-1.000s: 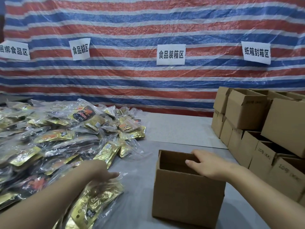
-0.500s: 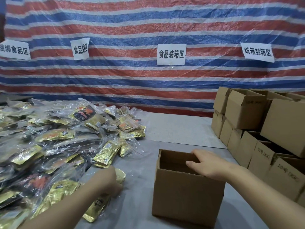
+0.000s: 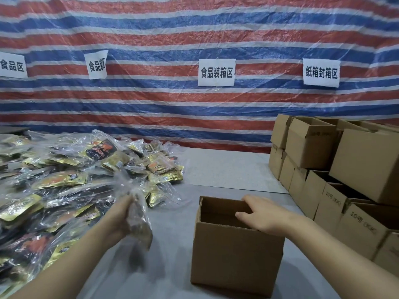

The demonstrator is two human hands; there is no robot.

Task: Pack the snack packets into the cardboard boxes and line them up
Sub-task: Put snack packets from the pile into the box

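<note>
Left hand (image 3: 121, 219) grips one clear-wrapped snack packet (image 3: 139, 225), lifted off the tabletop (image 3: 226, 167) and blurred, hanging between the packet heap and the open cardboard box (image 3: 236, 253); not yet over the box mouth. Right hand (image 3: 262, 214) rests on the box's near-right rim, fingers loosely curved over the edge, seemingly steadying it rather than pinching it. Box stands upright on the tabletop in front of the person, flaps open; the visible part of its interior shows bare cardboard walls and no packets, though the floor of the box is hidden from this angle. Large heap of snack packets (image 3: 64, 180), gold and dark wrappers in clear bags, covers the left side of the tabletop, untouched apart from the one in hand. At right, a stack of other cardboard boxes (image 3: 336, 169), several with open tops; their contents cannot be seen. Judgement: for this box, packing is at the very start, first packet in transit. Remaining: nearly the whole heap to load, then lining the box up with the others.
</note>
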